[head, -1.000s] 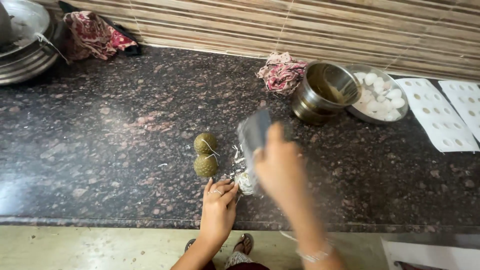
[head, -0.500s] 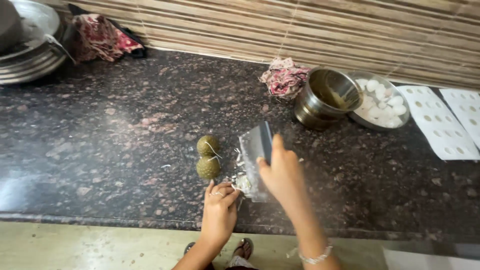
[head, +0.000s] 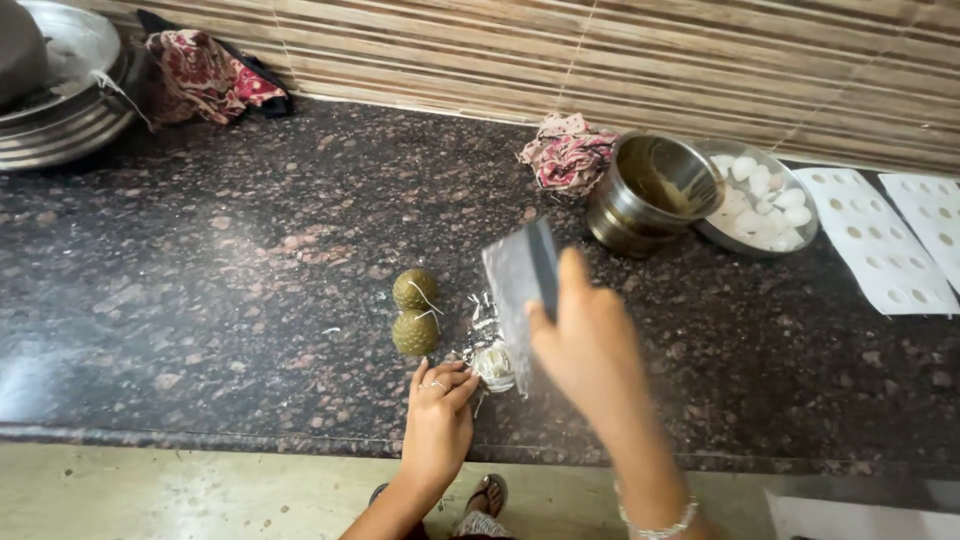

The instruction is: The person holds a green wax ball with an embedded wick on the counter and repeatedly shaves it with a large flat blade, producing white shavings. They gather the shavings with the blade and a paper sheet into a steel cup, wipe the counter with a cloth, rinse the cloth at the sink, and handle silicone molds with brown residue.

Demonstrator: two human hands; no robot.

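Two hands work at the near edge of the dark stone table (head: pixel 200 250): the left hand (head: pixel 438 405) pinches a small silvery foil-wrapped lump (head: pixel 493 363) with closed fingertips. The right hand (head: pixel 585 340) is closed on a clear plastic pouch (head: pixel 515 285), held upright just above that lump, beside two green balls (head: pixel 414 310).

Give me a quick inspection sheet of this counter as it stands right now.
Surface: dark speckled stone counter, white scraps by the hands.
Job's things: clear plastic bag in right hand; two green balls with wicks, touching.
Clutter: steel pot, bowl of white pieces, white mould sheets, two cloths, steel plates.
Hands: left hand fingertips on scraps.
Cables: nothing seen.
Surroundings: striped tile wall.
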